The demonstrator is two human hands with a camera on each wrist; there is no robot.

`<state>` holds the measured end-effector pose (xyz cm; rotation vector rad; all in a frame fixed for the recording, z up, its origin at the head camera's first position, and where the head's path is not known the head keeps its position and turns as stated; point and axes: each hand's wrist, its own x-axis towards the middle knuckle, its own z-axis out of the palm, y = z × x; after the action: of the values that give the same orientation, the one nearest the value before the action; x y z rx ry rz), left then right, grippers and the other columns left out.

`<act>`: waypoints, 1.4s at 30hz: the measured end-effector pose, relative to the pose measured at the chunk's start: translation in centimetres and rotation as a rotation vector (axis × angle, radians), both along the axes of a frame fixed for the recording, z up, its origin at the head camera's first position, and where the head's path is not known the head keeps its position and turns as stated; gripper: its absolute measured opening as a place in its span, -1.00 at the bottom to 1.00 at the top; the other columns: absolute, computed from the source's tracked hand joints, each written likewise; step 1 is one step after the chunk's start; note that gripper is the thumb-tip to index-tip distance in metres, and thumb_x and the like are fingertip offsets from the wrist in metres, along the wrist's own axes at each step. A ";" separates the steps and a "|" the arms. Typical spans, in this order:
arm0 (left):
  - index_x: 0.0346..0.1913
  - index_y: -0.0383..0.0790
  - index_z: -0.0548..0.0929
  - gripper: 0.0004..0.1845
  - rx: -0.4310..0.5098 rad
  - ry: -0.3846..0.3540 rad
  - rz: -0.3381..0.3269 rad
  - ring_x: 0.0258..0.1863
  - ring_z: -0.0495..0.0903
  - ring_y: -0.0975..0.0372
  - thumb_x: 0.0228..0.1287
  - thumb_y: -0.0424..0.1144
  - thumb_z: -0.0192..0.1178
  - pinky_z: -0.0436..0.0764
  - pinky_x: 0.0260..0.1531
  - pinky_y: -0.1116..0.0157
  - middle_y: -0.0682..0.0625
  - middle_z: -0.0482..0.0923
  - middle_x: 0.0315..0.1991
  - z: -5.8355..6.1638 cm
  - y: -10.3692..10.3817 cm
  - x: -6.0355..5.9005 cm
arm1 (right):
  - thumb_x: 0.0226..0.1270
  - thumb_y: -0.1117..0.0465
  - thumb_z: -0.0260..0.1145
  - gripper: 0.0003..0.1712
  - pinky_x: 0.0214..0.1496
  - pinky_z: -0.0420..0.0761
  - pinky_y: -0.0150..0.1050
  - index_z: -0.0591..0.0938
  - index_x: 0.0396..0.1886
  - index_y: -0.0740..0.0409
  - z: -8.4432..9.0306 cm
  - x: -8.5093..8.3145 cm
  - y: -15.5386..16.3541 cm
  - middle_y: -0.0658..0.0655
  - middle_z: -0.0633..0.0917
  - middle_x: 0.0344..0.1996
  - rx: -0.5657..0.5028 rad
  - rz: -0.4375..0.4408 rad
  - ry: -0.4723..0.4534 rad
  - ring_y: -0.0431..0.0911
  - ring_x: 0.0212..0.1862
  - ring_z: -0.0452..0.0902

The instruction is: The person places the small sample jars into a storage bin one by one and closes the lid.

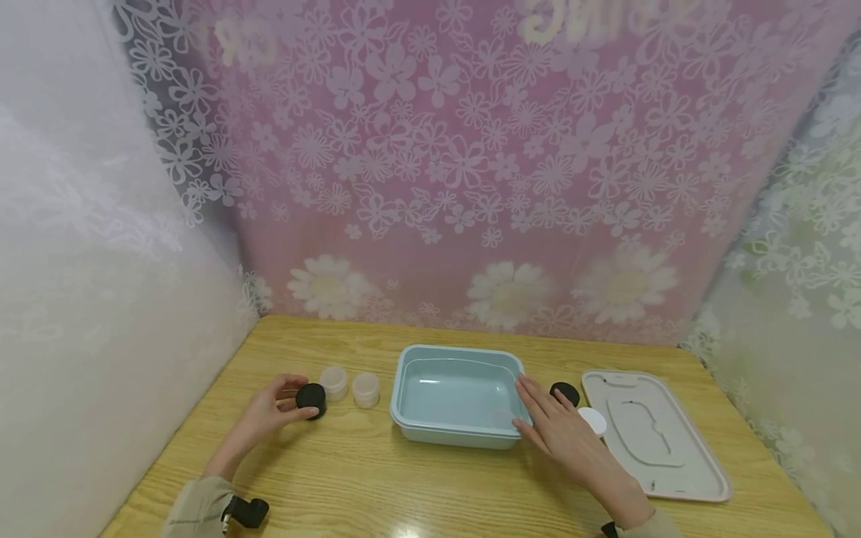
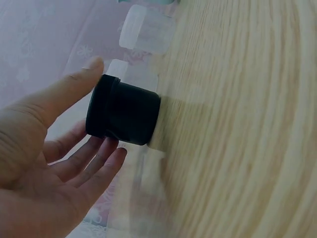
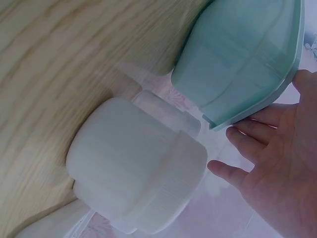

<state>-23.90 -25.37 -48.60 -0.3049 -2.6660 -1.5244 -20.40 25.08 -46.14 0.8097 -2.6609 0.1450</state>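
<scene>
Left hand: thumb and fingers curled round black jar, upright on table; clear jars just past fingertips. Right hand: fingers extended, touching tub rim; white jar beside them.

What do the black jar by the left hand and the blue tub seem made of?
Black jar: probably plastic, fairly matte; its dark surface shows little glare. Blue tub: likely glossy moulded plastic, given bright reflections inside and smooth rounded corners.
</scene>
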 end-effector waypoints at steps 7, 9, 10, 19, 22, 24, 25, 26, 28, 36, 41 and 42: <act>0.27 -0.42 0.49 -0.35 -0.031 -0.019 0.033 0.14 0.58 -0.21 0.19 -0.24 0.50 0.69 0.04 0.02 -0.38 0.53 0.19 -0.4 0.1 0.2 | 0.54 -0.08 0.20 -0.24 0.37 0.42 0.24 0.35 0.49 0.34 0.0 0.1 -0.1 0.26 0.38 0.47 -0.002 -0.003 -0.015 0.12 0.47 0.32; 0.27 -0.40 0.51 -0.37 -0.044 -0.018 0.042 0.13 0.60 -0.20 0.20 -0.23 0.49 0.69 0.03 0.01 -0.38 0.55 0.18 -0.4 0.2 0.2 | 0.53 -0.08 0.20 -0.24 0.37 0.43 0.24 0.35 0.49 0.34 0.1 0.1 0.0 0.26 0.39 0.47 0.000 -0.003 -0.009 0.12 0.46 0.32; 0.26 -0.39 0.52 -0.38 -0.045 -0.016 0.045 0.12 0.61 -0.20 0.21 -0.22 0.49 0.70 0.02 0.01 -0.38 0.56 0.17 -0.4 0.2 0.2 | 0.53 -0.08 0.20 -0.24 0.37 0.43 0.24 0.35 0.49 0.34 0.0 0.1 0.0 0.26 0.39 0.47 0.000 -0.003 -0.009 0.12 0.47 0.32; 0.23 -0.36 0.56 -0.43 -0.012 0.065 0.028 0.09 0.61 -0.12 0.20 -0.26 0.49 0.72 0.00 0.18 -0.30 0.59 0.12 1.3 0.7 0.4 | 0.55 -0.08 0.19 -0.24 0.38 0.41 0.24 0.34 0.50 0.33 -0.1 0.1 0.0 0.25 0.37 0.48 -0.009 -0.007 -0.024 0.11 0.48 0.30; 0.23 -0.34 0.56 -0.42 -0.014 0.077 0.019 0.08 0.61 -0.08 0.21 -0.22 0.49 0.72 -0.01 0.19 -0.27 0.59 0.12 2.1 1.0 0.5 | 0.54 -0.08 0.19 -0.24 0.38 0.42 0.24 0.34 0.50 0.33 -0.1 0.1 0.1 0.24 0.37 0.48 -0.009 -0.006 -0.019 0.11 0.48 0.31; 0.25 -0.31 0.56 -0.41 -0.021 0.074 0.018 0.08 0.61 -0.06 0.21 -0.17 0.49 0.71 0.02 0.18 -0.24 0.59 0.14 2.5 1.2 0.6 | 0.54 -0.08 0.19 -0.24 0.38 0.42 0.24 0.34 0.50 0.33 -0.1 0.0 0.1 0.25 0.37 0.48 -0.008 -0.006 -0.018 0.11 0.48 0.30; 0.25 -0.30 0.56 -0.41 -0.023 0.075 0.016 0.08 0.62 -0.06 0.22 -0.16 0.49 0.70 0.04 0.17 -0.24 0.59 0.14 2.7 1.4 0.5 | 0.54 -0.08 0.19 -0.24 0.38 0.42 0.24 0.34 0.50 0.33 -0.1 0.0 0.1 0.25 0.37 0.48 -0.008 -0.006 -0.019 0.11 0.48 0.30; 0.26 -0.29 0.56 -0.40 -0.026 0.074 0.017 0.08 0.62 -0.05 0.21 -0.15 0.49 0.70 0.06 0.15 -0.23 0.59 0.14 2.8 1.5 0.5 | 0.54 -0.08 0.19 -0.24 0.38 0.42 0.24 0.34 0.50 0.33 -0.1 0.0 0.1 0.25 0.37 0.48 -0.007 -0.006 -0.018 0.12 0.48 0.31; 0.26 -0.27 0.56 -0.40 -0.031 0.080 0.015 0.08 0.62 -0.04 0.21 -0.13 0.49 0.69 0.08 0.13 -0.22 0.59 0.15 3.2 1.8 0.4 | 0.54 -0.08 0.19 -0.24 0.38 0.41 0.25 0.34 0.50 0.33 -0.1 0.0 0.0 0.25 0.37 0.48 -0.006 -0.008 -0.019 0.12 0.48 0.31; 0.23 -0.23 0.58 -0.42 -0.028 0.139 -0.004 0.11 0.61 -0.07 0.18 -0.16 0.51 0.67 0.10 0.03 -0.20 0.61 0.13 4.3 3.3 -0.2 | 0.55 -0.08 0.19 -0.24 0.39 0.40 0.25 0.33 0.51 0.33 0.0 0.0 0.0 0.25 0.36 0.49 -0.006 -0.011 -0.032 0.12 0.48 0.30; 0.25 -0.24 0.57 -0.41 -0.015 0.143 -0.021 0.13 0.60 -0.08 0.18 -0.17 0.51 0.65 0.12 -0.01 -0.20 0.60 0.14 5.2 4.6 -0.6 | 0.55 -0.08 0.18 -0.24 0.40 0.39 0.26 0.33 0.51 0.32 0.0 0.1 -0.1 0.25 0.36 0.49 -0.009 -0.015 -0.040 0.12 0.49 0.29; 0.25 -0.25 0.57 -0.40 -0.010 0.142 -0.025 0.13 0.60 -0.08 0.17 -0.17 0.52 0.65 0.12 -0.01 -0.21 0.60 0.14 5.4 5.0 -0.7 | 0.55 -0.08 0.18 -0.24 0.40 0.39 0.26 0.33 0.51 0.32 0.0 0.1 -0.1 0.25 0.36 0.49 -0.010 -0.016 -0.041 0.12 0.48 0.29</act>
<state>-24.63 -20.41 -43.21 -0.4320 -2.5706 -1.4376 -20.33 25.02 -46.16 0.7907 -2.7023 0.1734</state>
